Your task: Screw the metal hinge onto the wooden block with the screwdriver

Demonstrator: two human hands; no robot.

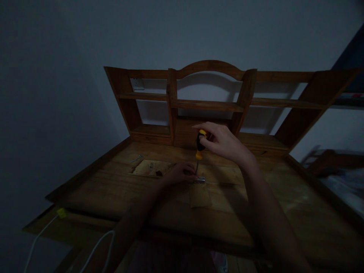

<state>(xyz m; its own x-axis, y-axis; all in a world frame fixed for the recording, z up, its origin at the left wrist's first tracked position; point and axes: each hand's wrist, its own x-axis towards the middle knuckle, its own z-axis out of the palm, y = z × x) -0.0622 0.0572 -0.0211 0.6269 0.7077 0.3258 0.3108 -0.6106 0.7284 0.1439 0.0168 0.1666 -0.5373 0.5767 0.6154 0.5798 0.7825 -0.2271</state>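
Observation:
My right hand [217,141] is closed round the yellow-and-black handle of a screwdriver [200,146]. The screwdriver stands nearly upright, its metal shaft pointing down at a small shiny metal plate [201,180] that resembles a hinge. My left hand [182,173] lies low over the desk, thumb and fingers pinched together beside the screwdriver's tip and the plate's left end. Whatever sits between those fingertips is hidden. Under and in front of the plate is a paler rectangular patch [200,197] on the wooden desktop [167,197].
A wooden shelf unit [207,104] rises along the desk's back edge, against the wall. Left of my hands are a pale torn-looking patch [150,167] and a thin metal item [136,158]. A white cable [98,242] hangs at the front left, near a yellow tag [61,213].

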